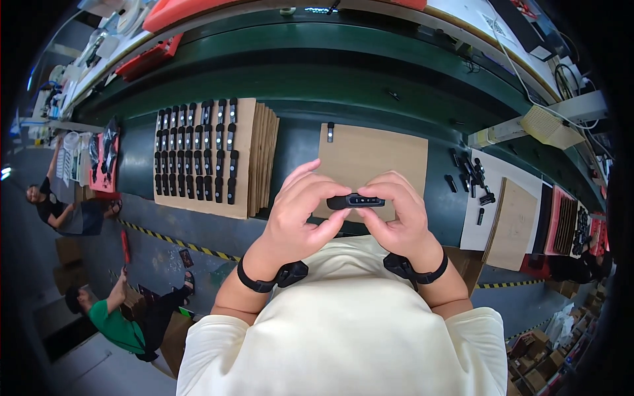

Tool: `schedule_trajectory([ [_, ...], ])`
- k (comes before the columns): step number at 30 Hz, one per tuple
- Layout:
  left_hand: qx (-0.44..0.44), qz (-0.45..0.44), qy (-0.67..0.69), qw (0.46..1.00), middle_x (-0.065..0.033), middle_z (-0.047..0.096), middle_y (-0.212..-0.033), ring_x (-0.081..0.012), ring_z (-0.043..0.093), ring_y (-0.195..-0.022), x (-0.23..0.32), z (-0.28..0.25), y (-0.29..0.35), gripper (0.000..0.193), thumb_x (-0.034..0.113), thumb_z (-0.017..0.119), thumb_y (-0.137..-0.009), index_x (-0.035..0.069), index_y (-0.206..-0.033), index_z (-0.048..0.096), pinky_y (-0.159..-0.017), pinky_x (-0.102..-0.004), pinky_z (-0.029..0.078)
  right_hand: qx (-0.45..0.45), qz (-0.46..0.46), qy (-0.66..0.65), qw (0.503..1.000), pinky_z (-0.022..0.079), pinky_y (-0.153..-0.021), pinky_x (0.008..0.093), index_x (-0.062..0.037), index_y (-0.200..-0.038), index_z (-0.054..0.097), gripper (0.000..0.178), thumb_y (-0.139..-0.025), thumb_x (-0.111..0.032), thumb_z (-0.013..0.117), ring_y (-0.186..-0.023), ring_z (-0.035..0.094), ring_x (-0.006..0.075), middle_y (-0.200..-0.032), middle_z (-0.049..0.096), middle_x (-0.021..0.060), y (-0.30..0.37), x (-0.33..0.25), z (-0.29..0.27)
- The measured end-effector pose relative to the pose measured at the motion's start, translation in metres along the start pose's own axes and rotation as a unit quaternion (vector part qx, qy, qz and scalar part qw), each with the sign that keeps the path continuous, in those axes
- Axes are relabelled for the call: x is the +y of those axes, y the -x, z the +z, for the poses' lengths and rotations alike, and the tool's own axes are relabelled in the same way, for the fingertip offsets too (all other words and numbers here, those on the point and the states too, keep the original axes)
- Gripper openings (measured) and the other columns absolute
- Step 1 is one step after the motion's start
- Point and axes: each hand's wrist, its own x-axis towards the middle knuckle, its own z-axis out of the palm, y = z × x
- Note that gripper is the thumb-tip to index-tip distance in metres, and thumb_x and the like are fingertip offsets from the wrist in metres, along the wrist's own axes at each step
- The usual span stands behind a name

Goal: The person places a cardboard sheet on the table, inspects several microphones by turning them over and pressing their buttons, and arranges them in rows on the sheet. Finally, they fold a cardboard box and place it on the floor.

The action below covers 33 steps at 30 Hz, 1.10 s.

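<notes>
In front of my chest, my left hand (303, 210) and my right hand (396, 210) hold one small black clip-on microphone (367, 200) level between them. The fingertips and thumb of my left hand pinch its rounded dark end. At the other end, my right thumb and fingers grip the body, whose long face shows small light marks. Beneath my hands lies a brown cardboard sheet (376, 148). One similar microphone (330, 132) stands out alone at that sheet's far left corner.
Left of me, several such microphones (195, 152) lie in rows on a stack of cardboard sheets (264, 158). A loose heap of them (470, 171) is on the right, by a leaning board (512, 221). Two people, one in green (119, 327), one in black (56, 208), are at left.
</notes>
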Motion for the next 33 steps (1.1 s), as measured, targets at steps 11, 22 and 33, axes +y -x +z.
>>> schedule_trajectory([
  [11, 0.005, -0.015, 0.035, 0.999, -0.0085, 0.064, -0.086, -0.0262, 0.062, -0.082, -0.006, 0.006, -0.002, 0.026, 0.005, 0.073, -0.071, 0.004, -0.095, 0.064, -0.097, -0.0485, 0.041, 0.014, 0.104, -0.186, 0.977, 0.045, -0.079, 0.0297, -0.0001, -0.099, 0.060, 0.030, -0.072, 0.007, 0.068, -0.092, 0.056, 0.0207, -0.100, 0.056, 0.0122, 0.010, 0.008, 0.000],
  [22, 0.007, -0.080, 0.079, 0.994, -0.0118, 0.060, -0.097, -0.0287, 0.059, -0.095, -0.015, 0.016, -0.001, 0.027, 0.002, 0.068, -0.071, 0.003, -0.096, 0.060, -0.091, -0.0377, 0.044, -0.014, 0.011, -0.019, 1.000, 0.047, -0.074, 0.0296, -0.0023, -0.099, 0.062, 0.032, -0.069, 0.007, 0.069, -0.089, 0.057, 0.0220, -0.098, 0.056, 0.0124, -0.003, 0.008, 0.000],
  [33, -0.029, -0.290, 0.288, 0.912, -0.0102, 0.067, -0.088, -0.0172, 0.062, -0.083, -0.042, 0.026, 0.015, 0.020, 0.014, 0.072, -0.081, -0.001, -0.092, 0.064, -0.079, -0.0284, 0.047, -0.043, -0.072, 0.077, 0.993, 0.049, -0.071, 0.0311, -0.0043, -0.104, 0.062, 0.039, -0.068, 0.007, 0.069, -0.085, 0.059, 0.0234, -0.099, 0.057, 0.0124, 0.002, 0.032, 0.012],
])
